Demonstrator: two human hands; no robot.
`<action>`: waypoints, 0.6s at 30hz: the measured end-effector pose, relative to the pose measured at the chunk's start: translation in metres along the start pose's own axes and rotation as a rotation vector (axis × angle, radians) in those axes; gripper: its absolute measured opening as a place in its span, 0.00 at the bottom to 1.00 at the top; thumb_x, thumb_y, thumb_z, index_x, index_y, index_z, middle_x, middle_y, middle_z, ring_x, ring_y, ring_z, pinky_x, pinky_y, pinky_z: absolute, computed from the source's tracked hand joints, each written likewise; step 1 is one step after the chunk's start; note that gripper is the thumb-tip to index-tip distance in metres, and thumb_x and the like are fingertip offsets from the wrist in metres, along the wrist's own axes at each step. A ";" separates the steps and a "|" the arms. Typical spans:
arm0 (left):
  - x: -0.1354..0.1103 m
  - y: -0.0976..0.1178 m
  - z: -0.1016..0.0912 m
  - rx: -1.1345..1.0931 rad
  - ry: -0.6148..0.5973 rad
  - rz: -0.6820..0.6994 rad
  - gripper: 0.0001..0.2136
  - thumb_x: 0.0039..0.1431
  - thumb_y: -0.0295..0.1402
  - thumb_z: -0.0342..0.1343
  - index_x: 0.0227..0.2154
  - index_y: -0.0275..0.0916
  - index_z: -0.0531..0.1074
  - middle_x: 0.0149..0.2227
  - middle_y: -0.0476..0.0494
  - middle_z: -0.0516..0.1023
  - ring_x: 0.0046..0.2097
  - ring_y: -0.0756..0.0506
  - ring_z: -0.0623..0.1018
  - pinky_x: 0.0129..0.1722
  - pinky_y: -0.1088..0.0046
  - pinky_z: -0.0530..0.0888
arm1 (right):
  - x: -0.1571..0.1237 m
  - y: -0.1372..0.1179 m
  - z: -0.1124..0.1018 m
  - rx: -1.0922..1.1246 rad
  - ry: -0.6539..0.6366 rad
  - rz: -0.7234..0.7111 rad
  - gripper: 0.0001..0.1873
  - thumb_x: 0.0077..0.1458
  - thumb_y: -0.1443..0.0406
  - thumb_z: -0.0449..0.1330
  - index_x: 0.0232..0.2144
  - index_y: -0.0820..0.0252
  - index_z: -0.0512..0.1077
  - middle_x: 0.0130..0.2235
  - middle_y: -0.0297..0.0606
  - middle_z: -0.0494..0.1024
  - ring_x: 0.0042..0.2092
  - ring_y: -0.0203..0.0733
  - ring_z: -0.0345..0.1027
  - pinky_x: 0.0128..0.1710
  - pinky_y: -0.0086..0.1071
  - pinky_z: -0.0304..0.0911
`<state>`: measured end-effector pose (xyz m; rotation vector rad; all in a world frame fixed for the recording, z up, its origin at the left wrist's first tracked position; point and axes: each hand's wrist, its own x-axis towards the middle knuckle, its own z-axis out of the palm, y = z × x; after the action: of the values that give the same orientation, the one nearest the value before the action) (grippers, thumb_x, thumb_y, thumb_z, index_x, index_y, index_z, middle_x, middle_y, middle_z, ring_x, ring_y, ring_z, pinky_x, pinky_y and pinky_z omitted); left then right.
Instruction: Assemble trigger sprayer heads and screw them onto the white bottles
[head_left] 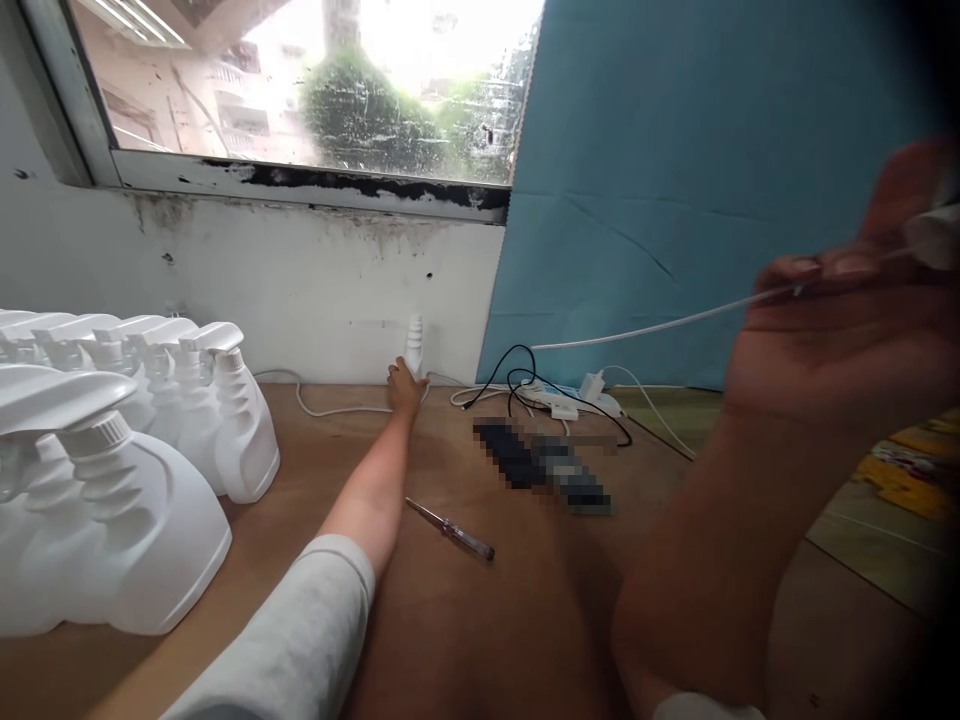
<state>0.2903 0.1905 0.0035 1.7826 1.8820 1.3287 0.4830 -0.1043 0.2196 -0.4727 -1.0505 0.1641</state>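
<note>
My left hand (406, 388) stretches far forward to a white plastic bottle (415, 343) with a ridged upper part, beside the wall. Its fingers are round the lower part of the bottle, which the hand mostly hides. Close to the camera on the right, my raised right hand (847, 320) pinches a thin white tube (660, 324). This tube runs left from the fingers towards the wall. A blurred white piece (934, 237) shows at its right end, partly cut off by the frame edge. On the brown table top (465, 640) a clear-handled screwdriver (454, 531) lies between my arms.
Rows of white ridged-neck bottles (161, 530) stand at the left. Near the wall are a white power strip (600, 400), a plugged-in charger (592, 386) and loose black and white cables. A pixelated dark object (517, 455) lies mid-table. A window and blue sheet (637, 180) are behind.
</note>
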 end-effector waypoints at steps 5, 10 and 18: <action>-0.004 -0.008 0.006 0.094 -0.030 -0.093 0.19 0.62 0.38 0.53 0.53 0.36 0.65 0.54 0.37 0.67 0.53 0.40 0.71 0.51 0.53 0.70 | -0.006 0.013 0.020 0.155 0.018 -0.080 0.13 0.58 0.69 0.52 0.30 0.51 0.75 0.40 0.31 0.75 0.28 0.29 0.62 0.27 0.27 0.54; -0.001 -0.011 0.008 0.107 -0.095 -0.102 0.17 0.62 0.38 0.53 0.51 0.35 0.66 0.52 0.38 0.70 0.50 0.42 0.73 0.49 0.56 0.72 | -0.006 0.018 0.026 0.094 0.032 0.027 0.14 0.60 0.68 0.47 0.30 0.54 0.71 0.41 0.32 0.73 0.27 0.28 0.61 0.27 0.27 0.52; -0.003 -0.011 -0.002 -0.050 -0.135 -0.127 0.17 0.62 0.38 0.53 0.51 0.35 0.66 0.52 0.38 0.69 0.50 0.41 0.72 0.49 0.55 0.71 | -0.009 0.017 0.034 0.187 0.008 0.102 0.14 0.62 0.66 0.47 0.34 0.56 0.73 0.32 0.36 0.70 0.23 0.29 0.56 0.23 0.27 0.48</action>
<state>0.2825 0.1889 -0.0042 1.6541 1.8405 1.1707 0.4512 -0.0825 0.2191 -0.3574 -0.9930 0.3476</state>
